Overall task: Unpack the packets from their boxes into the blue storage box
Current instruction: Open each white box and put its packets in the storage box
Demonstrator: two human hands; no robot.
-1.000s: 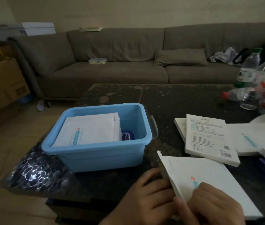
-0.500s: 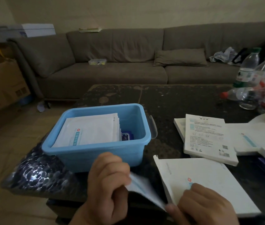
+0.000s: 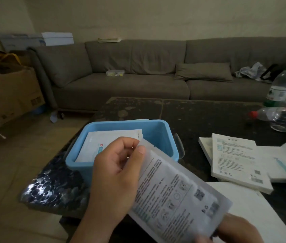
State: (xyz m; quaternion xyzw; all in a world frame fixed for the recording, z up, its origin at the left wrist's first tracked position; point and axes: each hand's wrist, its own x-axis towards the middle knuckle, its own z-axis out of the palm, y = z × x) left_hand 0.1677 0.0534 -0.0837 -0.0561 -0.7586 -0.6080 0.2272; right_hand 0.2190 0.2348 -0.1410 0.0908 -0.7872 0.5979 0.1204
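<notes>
My left hand (image 3: 119, 174) pinches the top edge of a printed packet (image 3: 175, 193), held tilted just in front of the blue storage box (image 3: 158, 132), where white packets (image 3: 103, 142) already lie. My right hand (image 3: 237, 230), half cut off at the bottom, grips the packet's lower corner beside a white box (image 3: 254, 207). More boxes (image 3: 237, 160) rest on the dark surface (image 3: 200, 116); a grey sofa (image 3: 138, 76) stands behind.
</notes>
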